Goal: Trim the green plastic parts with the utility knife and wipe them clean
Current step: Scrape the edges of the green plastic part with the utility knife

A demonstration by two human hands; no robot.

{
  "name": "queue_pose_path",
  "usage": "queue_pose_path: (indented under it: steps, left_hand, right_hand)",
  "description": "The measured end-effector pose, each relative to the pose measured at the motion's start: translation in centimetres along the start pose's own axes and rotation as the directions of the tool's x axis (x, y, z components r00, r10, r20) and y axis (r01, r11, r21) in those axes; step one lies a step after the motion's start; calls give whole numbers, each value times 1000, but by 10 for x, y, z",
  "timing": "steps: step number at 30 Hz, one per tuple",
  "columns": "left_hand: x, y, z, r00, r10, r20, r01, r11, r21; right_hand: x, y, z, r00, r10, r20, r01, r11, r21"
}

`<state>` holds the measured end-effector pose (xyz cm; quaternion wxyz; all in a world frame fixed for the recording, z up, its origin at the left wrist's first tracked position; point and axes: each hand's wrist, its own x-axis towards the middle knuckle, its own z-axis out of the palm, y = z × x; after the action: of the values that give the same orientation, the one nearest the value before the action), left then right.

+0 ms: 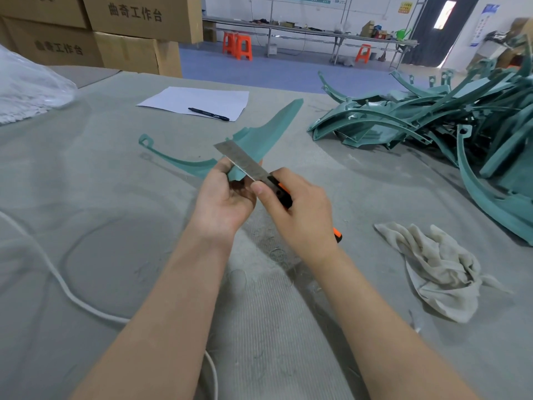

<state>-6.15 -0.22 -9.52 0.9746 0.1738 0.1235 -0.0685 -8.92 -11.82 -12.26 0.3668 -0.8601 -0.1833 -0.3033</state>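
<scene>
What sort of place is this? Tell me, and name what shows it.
Probably a factory finishing area: a heap of green plastic parts on the cloth-covered bench, stacked cardboard cartons, and long work tables with orange stools behind.

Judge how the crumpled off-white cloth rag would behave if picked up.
Likely floppy: the crumpled off-white cloth rag lies in loose folds. Probably light, as its edges look thin. Unlikely to slide on the rough grey table mat.

Left grip [225, 197] around green part [259, 134], right grip [302, 215] around utility knife [245, 161]
</scene>
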Motion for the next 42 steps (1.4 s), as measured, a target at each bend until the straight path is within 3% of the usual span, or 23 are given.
queue_pose_path:
  steps: [12,16,21,24,30,32,35,37,39,42]
  left_hand:
    - [-1,4,-2,999,29,29,-32,996,83]
    - [3,5,-3,985,172,-18,-166,967,193]
    - [5,0,-6,926,377,34,-356,834,422]
    - [1,-5,-3,896,423,134,-411,674,614]
    - [-9,-14,4,919,323,227,-358,437,825]
    - [-10,-15,4,929,197,315,-371,486,791]
    - [-12,-18,4,858,-49,512,-391,585,711]
    - [-13,-26,3,809,-140,571,-420,542,728]
    - [-13,-34,3,827,-81,556,-470,442,764]
    - [-7,-36,2,880,246,407,-473,363,802]
  right_hand:
    - [2,2,-2,995,-27,92,21,998,64]
    - [5,2,-9,994,21,106,-33,993,111]
    - [18,6,-30,950,302,-85,-249,890,382]
    - [21,15,-37,918,391,-62,-334,850,408]
    - [22,34,-43,852,514,94,-517,802,300]
    - [22,36,-44,844,510,170,-537,805,253]
    - [23,39,-45,797,571,196,-603,769,211]
    - [25,42,-47,781,602,166,-624,751,213]
    - [25,41,-49,787,597,157,-617,760,202]
    - [22,36,-48,825,544,152,-564,790,238]
